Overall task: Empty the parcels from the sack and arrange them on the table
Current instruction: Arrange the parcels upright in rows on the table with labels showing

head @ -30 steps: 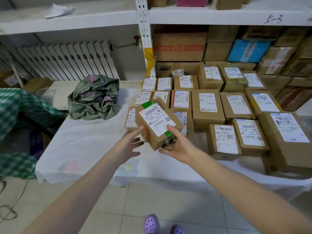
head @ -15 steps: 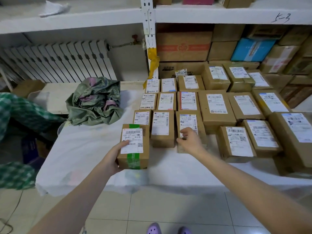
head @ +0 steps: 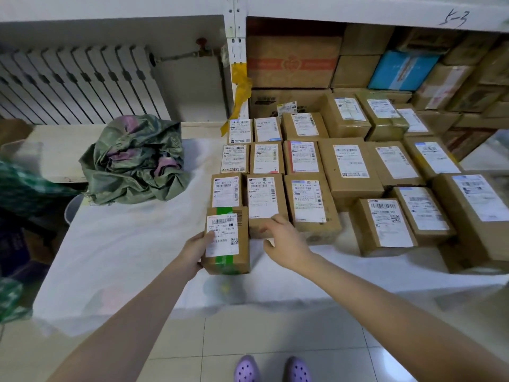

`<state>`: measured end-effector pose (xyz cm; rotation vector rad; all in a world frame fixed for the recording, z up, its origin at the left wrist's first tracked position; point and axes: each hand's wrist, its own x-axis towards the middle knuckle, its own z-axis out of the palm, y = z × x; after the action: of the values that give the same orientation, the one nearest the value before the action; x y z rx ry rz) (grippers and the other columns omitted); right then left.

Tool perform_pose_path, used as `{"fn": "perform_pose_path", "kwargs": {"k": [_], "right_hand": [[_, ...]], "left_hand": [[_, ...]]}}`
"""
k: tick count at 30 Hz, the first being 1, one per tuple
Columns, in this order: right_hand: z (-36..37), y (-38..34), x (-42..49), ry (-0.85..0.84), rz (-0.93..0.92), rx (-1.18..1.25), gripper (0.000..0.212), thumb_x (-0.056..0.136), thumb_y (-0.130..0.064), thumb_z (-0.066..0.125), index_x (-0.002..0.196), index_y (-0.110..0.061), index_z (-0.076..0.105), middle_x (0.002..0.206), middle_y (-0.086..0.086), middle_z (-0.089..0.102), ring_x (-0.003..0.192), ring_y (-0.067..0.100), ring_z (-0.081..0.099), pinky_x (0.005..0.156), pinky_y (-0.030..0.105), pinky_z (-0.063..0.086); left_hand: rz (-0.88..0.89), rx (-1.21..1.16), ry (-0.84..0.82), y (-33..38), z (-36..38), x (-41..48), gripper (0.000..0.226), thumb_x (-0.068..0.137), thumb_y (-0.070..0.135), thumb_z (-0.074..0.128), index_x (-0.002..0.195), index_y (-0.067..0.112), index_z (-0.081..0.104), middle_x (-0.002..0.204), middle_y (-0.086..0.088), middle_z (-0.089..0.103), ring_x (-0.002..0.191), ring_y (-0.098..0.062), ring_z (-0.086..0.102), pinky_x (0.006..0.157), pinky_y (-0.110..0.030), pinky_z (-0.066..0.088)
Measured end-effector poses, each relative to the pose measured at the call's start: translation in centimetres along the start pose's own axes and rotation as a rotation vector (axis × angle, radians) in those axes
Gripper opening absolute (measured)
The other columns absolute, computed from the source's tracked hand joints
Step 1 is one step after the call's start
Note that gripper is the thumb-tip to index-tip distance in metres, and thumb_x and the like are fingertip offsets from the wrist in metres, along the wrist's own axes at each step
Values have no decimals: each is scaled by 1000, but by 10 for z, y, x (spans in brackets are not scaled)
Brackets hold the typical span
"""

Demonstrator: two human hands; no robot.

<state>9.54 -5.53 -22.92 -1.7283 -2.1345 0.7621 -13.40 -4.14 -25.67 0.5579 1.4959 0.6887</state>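
1. The left hand (head: 197, 250) is gripping the green-taped parcel (head: 227, 241) near the front edge of the table (head: 124, 244).
2. The right hand (head: 283, 244), fingers loosely spread, is touching the neighbouring parcel (head: 264, 205).
3. The crumpled sack (head: 135, 161) is lying toward the back-left corner.

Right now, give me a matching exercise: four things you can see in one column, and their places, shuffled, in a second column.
Things:
1. green-taped parcel
2. sack
3. blue box
4. purple shoes

Places:
A. on the floor tiles
B. stacked among brown boxes at back right
C. crumpled at the left of the table
D. at the table's front, gripped by the left hand

Pairs: 1-D, 2-C, 3-B, 4-A
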Motion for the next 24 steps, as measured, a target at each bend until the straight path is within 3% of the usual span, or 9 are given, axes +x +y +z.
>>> {"fn": "perform_pose_path", "kwargs": {"k": [4,8,11,14,17,20,24], "right_hand": [[5,-1,5,24,-75,-309,46,84,-10,57,129,-17,50,135,2,45,126,24,39,101,39,40],[7,2,15,-81,20,-485,56,85,-7,56,137,-21,39,142,1,38,133,23,35,104,40,36],[5,-1,25,-157,20,-490,49,88,-9,55,134,-18,41,139,2,39,129,24,37,94,40,42],[0,1,25,-202,23,-492,45,90,-16,54,134,-18,44,137,2,41,127,23,39,93,40,43],[-4,7,18,-60,95,-478,45,87,-15,56,131,-18,47,134,5,45,125,25,42,97,36,38],[-13,16,5,44,275,-413,51,83,-19,61,131,-16,43,133,8,42,127,27,38,102,39,38],[-25,25,-7,29,372,-336,56,85,-20,62,135,-16,37,140,9,36,128,28,36,106,39,37]], "left_hand": [[25,64,12,7,13,0,22,99,18,51,118,11,60,109,-8,68,98,-29,64,83,-40,54],[51,120,62,7,17,3,24,101,21,47,121,13,58,108,-7,65,95,-27,63,86,-40,52],[76,208,114,12,13,7,30,101,20,46,127,11,57,113,-7,65,99,-27,62,89,-39,51],[130,462,231,13,18,6,48,99,23,48,145,12,37,140,-12,50,119,-33,54,100,-41,46],[228,644,348,16,22,-2,60,94,25,54,146,8,29,141,-18,37,124,-39,48,99,-42,42],[226,614,311,28,23,1,59,94,30,54,144,6,32,140,-18,41,124,-37,49,98,-41,44],[193,539,280,53,15,14,58,97,34,48,142,0,34,139,-19,46,122,-36,50,86,-35,41]]}}
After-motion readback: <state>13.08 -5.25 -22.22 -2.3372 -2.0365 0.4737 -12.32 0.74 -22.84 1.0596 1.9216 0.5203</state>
